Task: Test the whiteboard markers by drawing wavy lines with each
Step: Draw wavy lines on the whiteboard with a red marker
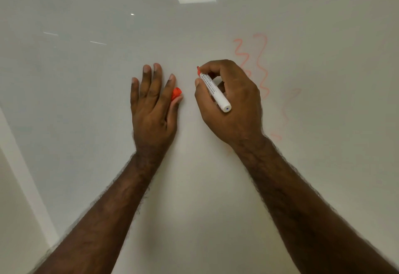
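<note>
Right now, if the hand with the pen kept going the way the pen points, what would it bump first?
The right hand aims the marker tip up-left at bare whiteboard. It would likely meet the board first; depth is unclear.

white marker [214, 90], red tip; red cap [176, 93]; red wavy lines [262, 64]; white whiteboard [108, 79].

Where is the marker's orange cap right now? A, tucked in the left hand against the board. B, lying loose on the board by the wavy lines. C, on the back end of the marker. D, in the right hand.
A: the orange cap sits between the left hand's thumb and forefinger, while the right hand holds the uncapped marker.
</note>
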### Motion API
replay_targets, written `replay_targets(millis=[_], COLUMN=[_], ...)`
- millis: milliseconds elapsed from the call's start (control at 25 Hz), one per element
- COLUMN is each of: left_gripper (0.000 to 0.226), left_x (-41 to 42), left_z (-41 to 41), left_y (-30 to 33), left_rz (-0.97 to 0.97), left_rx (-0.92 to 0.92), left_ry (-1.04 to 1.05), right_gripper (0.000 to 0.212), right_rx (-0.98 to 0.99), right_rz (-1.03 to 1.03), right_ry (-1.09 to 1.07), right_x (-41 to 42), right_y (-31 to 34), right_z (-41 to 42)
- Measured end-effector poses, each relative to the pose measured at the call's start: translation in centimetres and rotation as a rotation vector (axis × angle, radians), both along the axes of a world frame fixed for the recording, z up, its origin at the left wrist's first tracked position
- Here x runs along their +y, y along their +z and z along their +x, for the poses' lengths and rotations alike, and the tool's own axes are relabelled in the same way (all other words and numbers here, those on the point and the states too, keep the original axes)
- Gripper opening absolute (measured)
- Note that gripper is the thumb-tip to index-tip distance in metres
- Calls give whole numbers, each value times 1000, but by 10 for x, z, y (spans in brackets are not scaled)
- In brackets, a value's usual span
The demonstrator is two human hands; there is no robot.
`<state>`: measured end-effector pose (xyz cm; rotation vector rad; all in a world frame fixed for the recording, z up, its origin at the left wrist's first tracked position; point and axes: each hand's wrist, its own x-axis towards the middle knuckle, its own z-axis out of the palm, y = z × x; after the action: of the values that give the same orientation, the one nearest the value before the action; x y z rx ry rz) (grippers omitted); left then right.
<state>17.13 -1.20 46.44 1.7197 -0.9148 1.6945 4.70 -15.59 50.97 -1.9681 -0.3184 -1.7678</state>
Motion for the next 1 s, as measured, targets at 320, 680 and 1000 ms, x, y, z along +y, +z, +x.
replay_targets(millis=[320,680,1000], left_gripper=[44,44,43], left_x=[0,0,1], left_z=[2,0,-2], left_y=[-2,-8,-33], left_rz=[-5,-19,-26], left_rx=[-3,12,30], left_ry=[5,6,-15], right_gripper=[17,13,14], right_rx=[-106,-66,-77], right_rz=[81,136,90], right_ry=[-33,-48,-74], right_x=[4,4,7], right_y=[2,-46,-85], right_z=[5,1,2])
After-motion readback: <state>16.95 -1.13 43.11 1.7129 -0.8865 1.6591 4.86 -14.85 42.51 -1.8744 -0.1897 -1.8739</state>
